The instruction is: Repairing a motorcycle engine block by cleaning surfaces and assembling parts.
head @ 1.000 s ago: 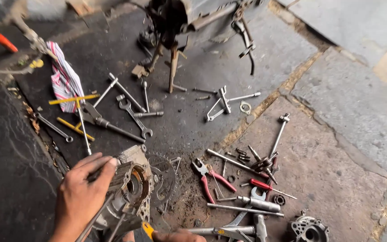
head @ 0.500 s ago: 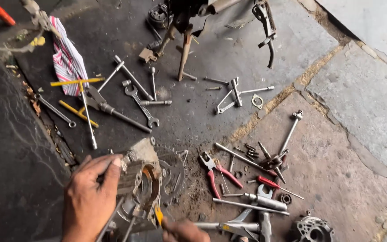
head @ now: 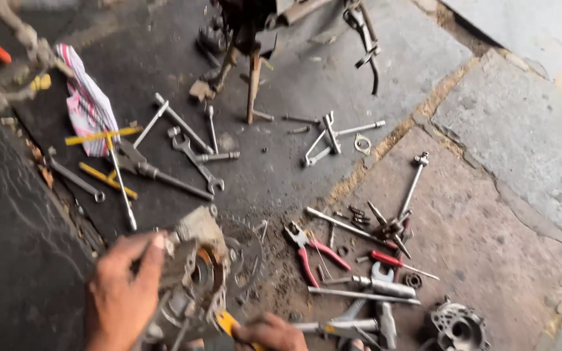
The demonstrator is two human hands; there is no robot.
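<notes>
The right hand (head: 269,333) is cut by the bottom edge; only the knuckles and part of the fingers show, so its grip is not clear. It seems to hold a yellow handle (head: 227,321), but the tool's tip is hidden behind the engine part (head: 193,273). The left hand (head: 121,292) covers the left side of this part, and its wrist leaves the picture at the bottom. The whole view is a little blurred by motion. The machine (head: 255,19) at the top is cut off by the edge. The small bits near the pliers (head: 310,250) are too small to tell. The round casing (head: 458,328) is partly cut at the bottom.
</notes>
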